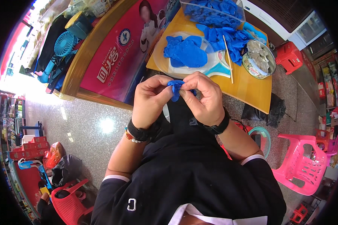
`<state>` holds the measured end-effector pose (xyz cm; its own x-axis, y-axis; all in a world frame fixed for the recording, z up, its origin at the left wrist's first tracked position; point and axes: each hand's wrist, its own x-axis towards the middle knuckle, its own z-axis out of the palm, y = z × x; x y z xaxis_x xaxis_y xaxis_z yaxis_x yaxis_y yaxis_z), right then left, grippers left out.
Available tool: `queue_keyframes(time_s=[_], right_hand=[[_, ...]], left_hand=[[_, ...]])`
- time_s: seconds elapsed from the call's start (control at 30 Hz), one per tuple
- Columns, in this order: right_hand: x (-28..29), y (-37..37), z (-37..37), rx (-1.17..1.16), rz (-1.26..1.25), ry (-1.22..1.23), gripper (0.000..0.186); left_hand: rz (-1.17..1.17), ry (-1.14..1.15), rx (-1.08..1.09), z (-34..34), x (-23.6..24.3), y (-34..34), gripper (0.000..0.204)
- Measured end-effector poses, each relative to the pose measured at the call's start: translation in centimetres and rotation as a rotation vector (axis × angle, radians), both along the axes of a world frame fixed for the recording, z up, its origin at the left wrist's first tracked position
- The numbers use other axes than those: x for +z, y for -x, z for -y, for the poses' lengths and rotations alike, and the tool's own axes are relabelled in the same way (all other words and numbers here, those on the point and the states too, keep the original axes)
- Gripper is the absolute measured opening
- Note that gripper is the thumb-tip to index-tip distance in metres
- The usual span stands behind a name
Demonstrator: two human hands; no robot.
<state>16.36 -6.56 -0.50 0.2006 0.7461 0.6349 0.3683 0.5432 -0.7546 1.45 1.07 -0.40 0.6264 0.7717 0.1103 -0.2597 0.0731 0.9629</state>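
Between both hands, in front of my chest, is a small piece of soft blue material [175, 89], folded or bunched; its exact kind I cannot make out. My left hand [149, 99] pinches one side of it with thumb and forefinger. Opposite, my right hand [203, 98] grips the other side, its fingertips close to the left ones. Just beyond the hands, a round clear dish [159, 62] on the wooden table [248, 90] carries several flat blue pieces [187, 52] of similar material.
Behind the dish lie a blue heap [233, 41] and a clear bin [241, 15] of blue pieces. A thin stick [228, 60] and a round tub [257, 71] with greyish pieces are at right. A pink counter panel [116, 56] stands left, a pink chair [300, 161] lower right.
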Motion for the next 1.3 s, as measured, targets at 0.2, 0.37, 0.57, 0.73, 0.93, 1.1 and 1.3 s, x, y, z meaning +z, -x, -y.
queue_keyframes(time_s=[0.2, 0.37, 0.57, 0.73, 0.93, 1.1, 1.3], right_hand=[[0.1, 0.3, -0.2, -0.056, 0.066, -0.008, 0.010], [-0.1, 0.2, -0.2, -0.028, -0.004, 0.015, 0.010], [0.4, 0.0, 0.0, 0.241, -0.648, 0.368, 0.014], [0.6, -0.8, -0.4, 0.283, -0.594, 0.426, 0.012], [1.5, 0.0, -0.4, 0.048, -0.314, 0.325, 0.012], [0.1, -0.6, -0.5, 0.023, -0.338, 0.286, 0.011], [0.1, -0.1, -0.4, 0.013, -0.353, 0.274, 0.007]], left_hand=[[-0.003, -0.259, 0.252, 0.6, -0.4, -1.4, 0.004], [-0.078, -0.320, 0.263, -0.2, -0.5, -1.7, 0.007], [-0.013, -0.371, 0.258, 0.3, -0.7, -1.4, 0.009], [0.054, -0.214, 0.108, 0.8, -0.6, -1.2, 0.007], [0.099, 0.085, -0.166, 1.0, -0.1, -0.6, 0.010], [0.121, 0.123, -0.295, 0.6, 0.8, -0.3, 0.010], [0.083, -0.180, -0.252, -0.1, -0.2, 0.0, 0.010]])
